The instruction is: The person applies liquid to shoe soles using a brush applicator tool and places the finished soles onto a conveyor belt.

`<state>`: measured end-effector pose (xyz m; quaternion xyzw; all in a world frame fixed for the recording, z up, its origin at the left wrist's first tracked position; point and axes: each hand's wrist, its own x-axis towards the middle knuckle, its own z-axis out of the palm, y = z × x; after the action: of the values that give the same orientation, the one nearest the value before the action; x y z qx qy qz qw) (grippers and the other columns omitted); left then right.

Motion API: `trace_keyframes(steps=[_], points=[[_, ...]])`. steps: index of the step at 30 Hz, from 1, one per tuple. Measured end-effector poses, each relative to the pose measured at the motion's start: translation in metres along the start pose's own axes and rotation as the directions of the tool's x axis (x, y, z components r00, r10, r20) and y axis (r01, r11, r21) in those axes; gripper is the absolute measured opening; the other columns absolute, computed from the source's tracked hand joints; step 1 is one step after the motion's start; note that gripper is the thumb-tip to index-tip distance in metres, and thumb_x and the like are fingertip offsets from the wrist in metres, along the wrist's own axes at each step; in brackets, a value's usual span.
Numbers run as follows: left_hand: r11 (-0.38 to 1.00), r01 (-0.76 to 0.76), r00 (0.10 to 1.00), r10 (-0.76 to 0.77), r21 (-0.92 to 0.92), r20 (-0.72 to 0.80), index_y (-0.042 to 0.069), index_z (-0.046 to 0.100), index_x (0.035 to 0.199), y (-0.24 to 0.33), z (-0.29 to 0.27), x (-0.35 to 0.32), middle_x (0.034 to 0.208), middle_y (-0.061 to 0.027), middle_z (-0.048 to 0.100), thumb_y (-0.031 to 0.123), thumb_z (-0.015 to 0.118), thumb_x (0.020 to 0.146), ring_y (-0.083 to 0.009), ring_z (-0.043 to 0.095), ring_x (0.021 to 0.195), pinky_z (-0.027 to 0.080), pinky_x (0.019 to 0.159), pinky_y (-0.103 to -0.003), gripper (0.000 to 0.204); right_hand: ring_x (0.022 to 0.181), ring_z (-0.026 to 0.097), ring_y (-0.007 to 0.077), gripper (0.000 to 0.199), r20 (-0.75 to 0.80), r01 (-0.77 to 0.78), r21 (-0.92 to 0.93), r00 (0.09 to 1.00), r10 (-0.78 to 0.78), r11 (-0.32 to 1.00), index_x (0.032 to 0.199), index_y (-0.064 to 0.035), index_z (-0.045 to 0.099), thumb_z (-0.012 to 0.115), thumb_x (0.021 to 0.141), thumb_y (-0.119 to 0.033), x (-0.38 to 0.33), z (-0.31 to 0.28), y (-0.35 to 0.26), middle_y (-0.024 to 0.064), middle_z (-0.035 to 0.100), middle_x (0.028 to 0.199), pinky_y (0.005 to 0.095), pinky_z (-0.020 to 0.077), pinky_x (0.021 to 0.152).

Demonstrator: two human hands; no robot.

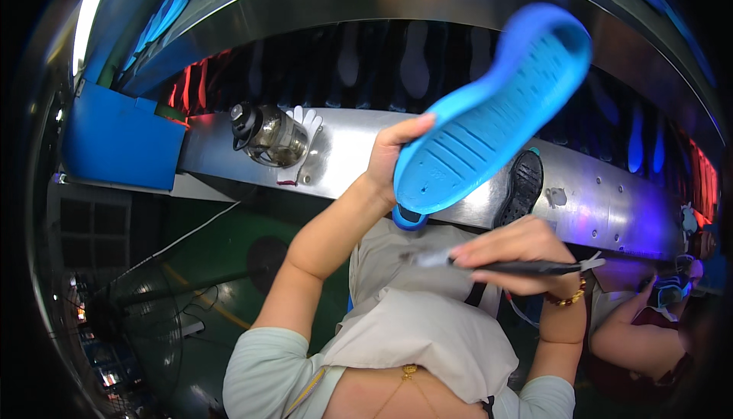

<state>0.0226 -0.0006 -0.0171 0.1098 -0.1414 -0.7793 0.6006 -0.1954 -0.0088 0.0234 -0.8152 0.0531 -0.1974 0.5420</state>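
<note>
My left hand (391, 158) grips the edge of a bright blue shoe sole (473, 140), thumb on its upper side. The sole is tilted up to the right, its raised rim and grooved inner face showing, and its far end is smeared by motion. A small blue loop hangs at its lower end. Below and right of it, my right hand (523, 255) is closed round a slim black-handled tool (527, 268). This tool's pale tip points left and is too blurred to name; it stands apart from the sole.
A metal bench (343, 148) runs across in front of me. On it stand a clear jug with a black lid (276, 138), a white glove (307, 122) and a black sole (525, 182). More soles hang behind. A blue box (118, 140) is left; another person's arm (637, 342) is right.
</note>
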Motion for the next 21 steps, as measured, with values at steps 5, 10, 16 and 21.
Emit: trace_keyframes(steps=[5, 10, 16, 21], points=[[0.793, 0.496, 0.865, -0.418, 0.353, -0.276, -0.005, 0.046, 0.116, 0.003, 0.019, 0.001, 0.104, -0.0197, 0.055, 0.026, 0.057, 0.079, -0.0252, 0.058, 0.090, 0.046, 0.081, -0.035, 0.049, 0.086, 0.063, 0.0244, 0.019, 0.015, -0.070, -0.231, 0.997, 0.075, 0.970, 0.089, -0.0013, 0.063, 0.063, 0.071, 0.001, 0.000, -0.014, 0.006, 0.0122, 0.064, 0.093, 0.0315, 0.0496, 0.076], [0.682, 0.649, 0.758, -0.537, 0.338, -0.371, -0.004, 0.045, 0.117, 0.012, 0.021, -0.004, 0.108, -0.0199, 0.052, 0.030, 0.059, 0.079, -0.0238, 0.057, 0.090, 0.048, 0.076, -0.033, 0.053, 0.087, 0.063, 0.0238, 0.016, -0.049, -0.104, -0.204, 0.994, 0.096, 0.973, 0.090, -0.0038, 0.063, 0.062, 0.074, -0.003, -0.004, -0.029, 0.001, 0.0115, 0.064, 0.094, 0.0285, 0.0499, 0.074], [0.596, 0.610, 0.792, -0.475, 0.523, -0.383, -0.004, 0.045, 0.118, 0.023, 0.016, -0.017, 0.109, -0.0188, 0.052, 0.036, 0.057, 0.080, -0.0215, 0.056, 0.092, 0.048, 0.075, -0.031, 0.056, 0.089, 0.062, 0.0242, 0.023, 0.220, -0.141, -0.342, 0.949, 0.225, 0.929, 0.091, -0.0027, 0.064, 0.063, 0.069, 0.003, -0.009, -0.041, -0.004, 0.0112, 0.064, 0.095, 0.0311, 0.0489, 0.078], [0.585, 0.536, 0.840, -0.444, 0.609, -0.312, -0.004, 0.036, 0.127, 0.026, 0.021, -0.024, 0.116, -0.0202, 0.049, 0.033, 0.054, 0.081, -0.0237, 0.054, 0.099, 0.046, 0.082, -0.033, 0.062, 0.086, 0.062, 0.0245, 0.022, 0.020, -0.142, -0.231, 0.988, 0.150, 0.963, 0.090, -0.0035, 0.063, 0.067, 0.069, -0.004, -0.015, -0.047, 0.028, 0.0112, 0.064, 0.091, 0.0313, 0.0495, 0.075]])
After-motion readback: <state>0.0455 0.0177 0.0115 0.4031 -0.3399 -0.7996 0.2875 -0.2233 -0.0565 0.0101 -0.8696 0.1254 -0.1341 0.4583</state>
